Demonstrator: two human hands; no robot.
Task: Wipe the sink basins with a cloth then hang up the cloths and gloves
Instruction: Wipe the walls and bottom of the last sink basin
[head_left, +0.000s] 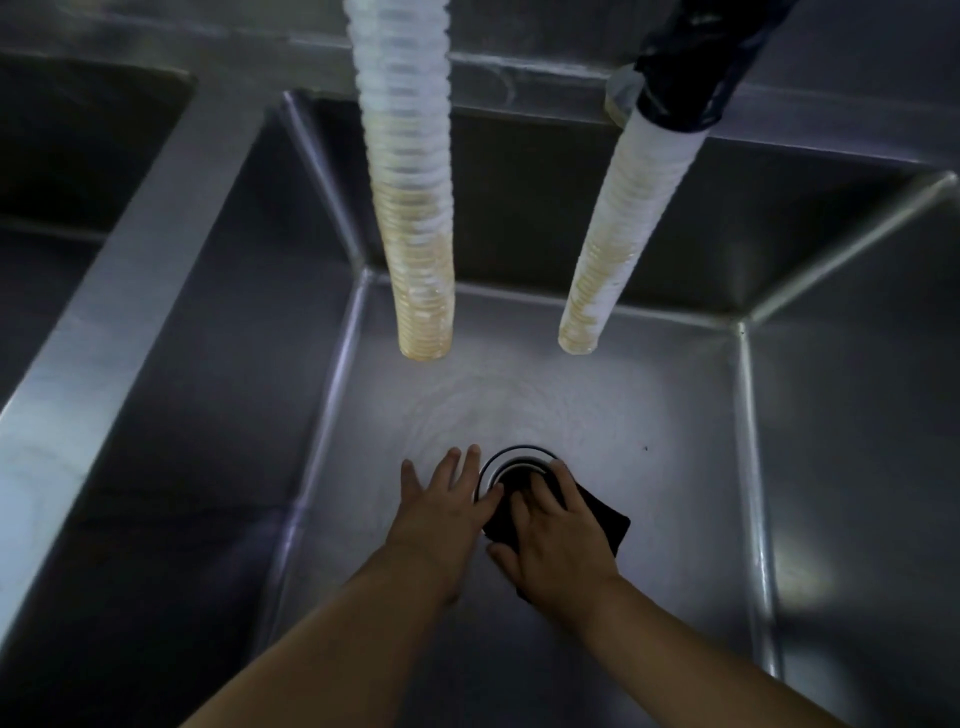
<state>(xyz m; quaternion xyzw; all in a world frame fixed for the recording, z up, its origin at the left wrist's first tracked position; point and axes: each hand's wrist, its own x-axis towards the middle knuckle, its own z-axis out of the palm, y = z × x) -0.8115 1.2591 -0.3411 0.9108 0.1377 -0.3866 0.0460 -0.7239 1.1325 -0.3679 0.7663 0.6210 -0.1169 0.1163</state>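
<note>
I look down into a deep stainless steel sink basin. A dark cloth lies on the basin floor, partly over the round drain. My right hand presses down on the cloth, fingers spread toward the drain. My left hand lies flat on the basin floor just left of the drain, fingers straight, fingertips at the drain's rim. Both forearms are bare. No gloves are in view.
Two ribbed white hoses hang into the basin from above, a left hose and a right hose, both stained yellow at the lower end. A steel divider separates this basin from a second basin at the left.
</note>
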